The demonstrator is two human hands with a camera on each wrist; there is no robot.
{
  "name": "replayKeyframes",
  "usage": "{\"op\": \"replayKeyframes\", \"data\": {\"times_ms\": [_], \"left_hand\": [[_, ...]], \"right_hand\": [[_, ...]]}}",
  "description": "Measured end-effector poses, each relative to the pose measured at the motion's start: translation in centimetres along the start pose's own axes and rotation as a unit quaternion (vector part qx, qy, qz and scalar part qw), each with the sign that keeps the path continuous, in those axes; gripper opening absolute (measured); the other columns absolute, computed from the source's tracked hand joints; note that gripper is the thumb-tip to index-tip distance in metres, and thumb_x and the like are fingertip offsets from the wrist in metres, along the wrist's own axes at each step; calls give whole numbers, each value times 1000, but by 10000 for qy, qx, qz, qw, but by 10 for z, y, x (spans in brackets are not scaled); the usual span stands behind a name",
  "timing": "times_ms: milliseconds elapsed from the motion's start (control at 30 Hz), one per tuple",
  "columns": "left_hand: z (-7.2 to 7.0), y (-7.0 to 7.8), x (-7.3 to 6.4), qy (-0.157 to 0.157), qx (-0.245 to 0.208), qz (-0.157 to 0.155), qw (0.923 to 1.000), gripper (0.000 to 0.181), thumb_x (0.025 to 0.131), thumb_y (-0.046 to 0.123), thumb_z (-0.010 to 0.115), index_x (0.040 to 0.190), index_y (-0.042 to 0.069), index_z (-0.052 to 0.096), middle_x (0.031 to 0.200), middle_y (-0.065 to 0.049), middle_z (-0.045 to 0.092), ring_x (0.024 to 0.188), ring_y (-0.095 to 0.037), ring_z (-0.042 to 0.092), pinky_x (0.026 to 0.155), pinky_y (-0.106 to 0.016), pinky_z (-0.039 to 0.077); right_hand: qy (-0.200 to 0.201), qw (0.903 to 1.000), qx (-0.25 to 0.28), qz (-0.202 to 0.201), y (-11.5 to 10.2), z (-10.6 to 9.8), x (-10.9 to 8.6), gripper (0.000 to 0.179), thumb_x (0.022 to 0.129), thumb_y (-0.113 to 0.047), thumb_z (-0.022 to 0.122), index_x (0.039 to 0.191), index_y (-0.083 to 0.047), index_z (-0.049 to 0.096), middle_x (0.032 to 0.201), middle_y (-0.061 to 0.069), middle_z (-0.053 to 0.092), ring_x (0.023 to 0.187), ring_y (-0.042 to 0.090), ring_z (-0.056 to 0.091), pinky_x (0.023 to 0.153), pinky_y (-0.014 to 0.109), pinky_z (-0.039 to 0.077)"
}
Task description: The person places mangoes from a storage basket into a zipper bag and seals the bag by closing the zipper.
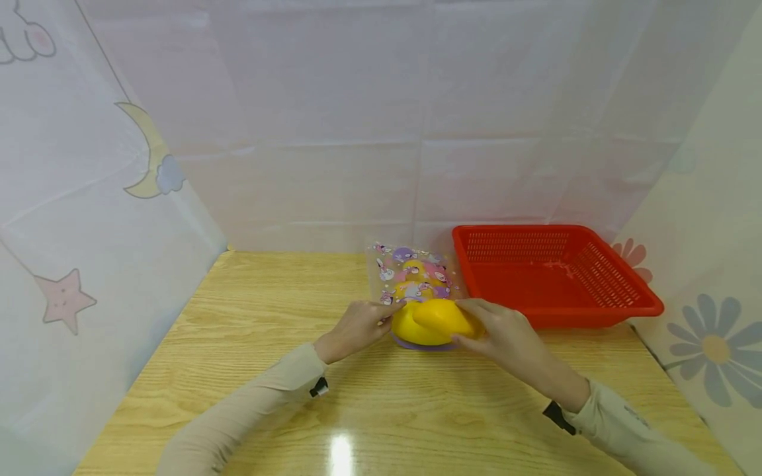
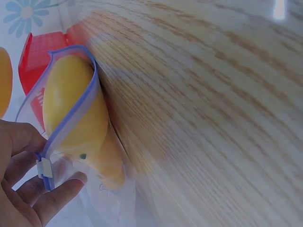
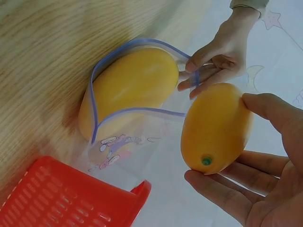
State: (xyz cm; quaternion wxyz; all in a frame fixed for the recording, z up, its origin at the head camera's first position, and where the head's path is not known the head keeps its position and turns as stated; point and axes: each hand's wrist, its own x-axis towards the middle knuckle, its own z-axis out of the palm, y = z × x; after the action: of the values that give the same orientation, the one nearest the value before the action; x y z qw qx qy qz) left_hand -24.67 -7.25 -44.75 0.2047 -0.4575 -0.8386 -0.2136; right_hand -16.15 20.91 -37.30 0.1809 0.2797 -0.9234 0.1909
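Observation:
My left hand pinches the rim of a clear zip bag beside its white slider. The bag lies on the table with its purple-edged mouth spread wide toward me. Just inside the mouth is a large yellow mango, and more yellow fruit shows through the printed plastic behind it. My right hand holds another mango, smooth with a green stem dot, between thumb and fingers. This mango is raised at the bag's opening and overlaps the one inside in the head view.
A red slotted plastic basket stands on the wooden table to the right of the bag, near the back. Behind and at both sides hangs pale printed sheeting.

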Motion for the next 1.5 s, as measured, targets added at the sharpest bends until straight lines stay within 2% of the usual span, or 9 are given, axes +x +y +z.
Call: {"op": "replayKeyframes", "data": {"times_ms": [267,500,700,867,1200,1500], "left_hand": [[-1,1,0,-85,-2,-160,9998,42,85,0,70,127,7,68,58,7,53,49,-2,22,46,-15,20],[0,1,0,-16,26,-96,9999,41,84,0,71,124,7,70,57,7,52,49,-1,21,46,-14,20],[0,1,1,-36,7,-116,9999,41,85,1,71,125,7,69,57,8,51,49,-1,21,46,-14,20],[0,1,1,-26,-22,-138,9999,40,85,0,71,124,6,70,57,7,52,49,-1,21,45,-14,20],[-2,1,0,-158,-51,-193,9997,39,86,0,70,125,5,69,59,7,51,49,-2,25,45,-14,22],[-3,3,0,-186,-79,-241,9995,38,87,0,70,124,5,69,60,6,51,50,-2,26,45,-15,23]], "right_hand": [[-158,9998,-71,-53,-4,7,-1,59,78,-30,85,124,0,65,116,19,68,98,35,68,79,49,56],[-296,9995,24,-81,-5,15,-2,56,80,-31,83,124,0,66,119,20,67,103,36,66,82,51,55],[-349,9993,69,-137,-6,21,-3,55,79,-29,84,122,1,66,122,23,64,98,37,68,79,49,56],[-467,9987,19,-194,-7,26,-5,53,80,-30,84,120,1,67,119,19,67,94,33,69,77,45,57],[-829,9965,33,-101,-9,39,-7,56,80,-33,83,121,1,67,118,18,67,102,33,67,81,45,56],[-852,9962,-37,-162,-9,45,-7,57,80,-35,83,121,1,67,117,17,68,97,31,69,79,43,57]]}}
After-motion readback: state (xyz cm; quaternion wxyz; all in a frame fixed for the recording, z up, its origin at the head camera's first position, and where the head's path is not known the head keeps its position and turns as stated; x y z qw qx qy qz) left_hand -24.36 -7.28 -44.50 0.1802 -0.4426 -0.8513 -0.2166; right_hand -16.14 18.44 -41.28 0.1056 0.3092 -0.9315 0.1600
